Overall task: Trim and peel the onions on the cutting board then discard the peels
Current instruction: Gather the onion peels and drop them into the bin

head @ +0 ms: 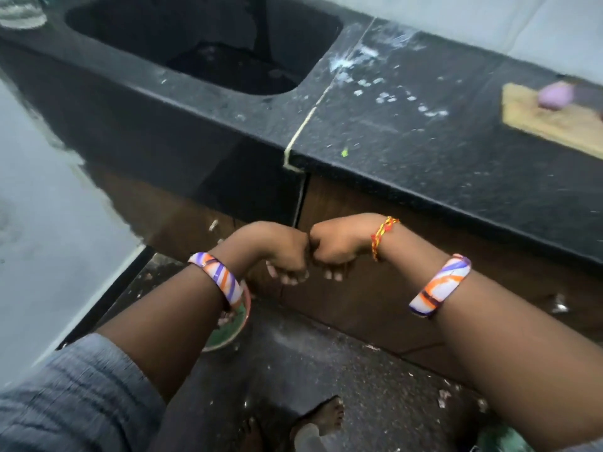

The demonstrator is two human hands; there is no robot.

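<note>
Head view: left hand (284, 252) and right hand (336, 249) meet knuckle to knuckle below the counter (408, 148) edge, fingers curled into fists, nothing seen held. Onion (555, 96) sits on board (551, 122), far right. Green bowl (228, 327) on floor, under left wrist. Sink (202, 37) far left.

One head-worn wide-angle view — looking steeply down, close over the counter edge (408, 187) and floor (293, 370).
</note>
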